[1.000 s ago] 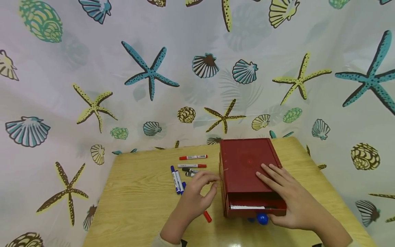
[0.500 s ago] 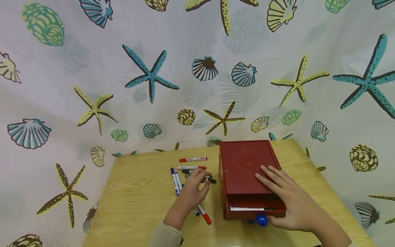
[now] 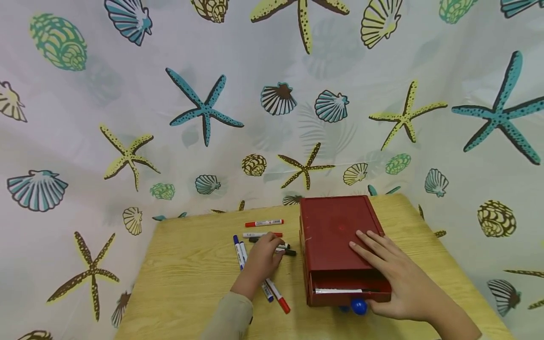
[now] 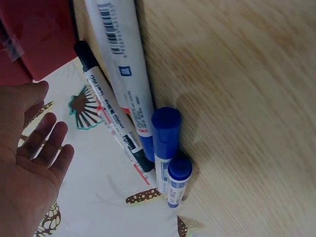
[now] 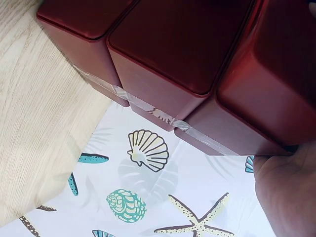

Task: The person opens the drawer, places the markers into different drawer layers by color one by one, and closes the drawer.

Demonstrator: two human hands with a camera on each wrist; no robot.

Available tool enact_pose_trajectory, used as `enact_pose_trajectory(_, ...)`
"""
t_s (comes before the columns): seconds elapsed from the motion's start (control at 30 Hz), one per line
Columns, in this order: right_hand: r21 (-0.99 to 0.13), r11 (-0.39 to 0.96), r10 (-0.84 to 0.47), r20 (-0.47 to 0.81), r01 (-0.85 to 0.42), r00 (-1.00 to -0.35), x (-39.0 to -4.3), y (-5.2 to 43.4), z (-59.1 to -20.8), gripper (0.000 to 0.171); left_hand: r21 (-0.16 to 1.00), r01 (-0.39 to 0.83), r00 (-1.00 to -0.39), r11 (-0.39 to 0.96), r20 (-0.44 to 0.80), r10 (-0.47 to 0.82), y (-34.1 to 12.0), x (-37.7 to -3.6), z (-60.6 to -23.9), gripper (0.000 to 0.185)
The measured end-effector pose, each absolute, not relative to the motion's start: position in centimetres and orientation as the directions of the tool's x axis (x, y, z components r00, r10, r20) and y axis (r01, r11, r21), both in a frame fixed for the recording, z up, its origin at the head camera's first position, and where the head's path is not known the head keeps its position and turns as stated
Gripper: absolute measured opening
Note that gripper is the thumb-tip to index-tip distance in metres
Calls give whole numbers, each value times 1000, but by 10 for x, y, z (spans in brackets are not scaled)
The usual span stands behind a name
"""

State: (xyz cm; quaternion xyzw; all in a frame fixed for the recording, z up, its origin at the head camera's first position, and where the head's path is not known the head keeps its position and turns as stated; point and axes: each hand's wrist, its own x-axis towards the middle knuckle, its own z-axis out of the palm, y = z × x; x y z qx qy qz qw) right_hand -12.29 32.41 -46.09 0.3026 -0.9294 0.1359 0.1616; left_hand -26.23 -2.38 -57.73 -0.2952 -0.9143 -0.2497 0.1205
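We saw black-capped markers (image 3: 286, 252) on table (image 3: 191, 269), left of red box (image 3: 333, 236); left hand (image 3: 261, 257) loose over them, grasping nothing; right hand (image 3: 393, 271) straight-fingered on box. We judged markers light, stiff, slick: best pinched mid-length.

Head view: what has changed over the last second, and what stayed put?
The left hand has moved leftward, away from the side of the red box, to over the black-capped markers; no marker is visibly lifted. The right hand still rests on the box, and the box and the markers in sight stay put.
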Motion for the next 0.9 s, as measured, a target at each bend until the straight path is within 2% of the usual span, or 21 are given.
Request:
enact_pose_trajectory(0.23,-161,779,-522,371,-606,-768,-124,325,-460,117,362,555,-831,749,271,485,-23,-272,-588,18)
enact_pose_trajectory(0.5,-173,791,-504,360,-587,-785,-123,325,-461,117,348,488,-869,800,113,481,-20,-276,-601,29)
enact_pose_trajectory(0.9,-167,788,-506,374,-593,-777,-122,326,-461,118,355,476,-868,805,43,494,-12,-278,-603,24)
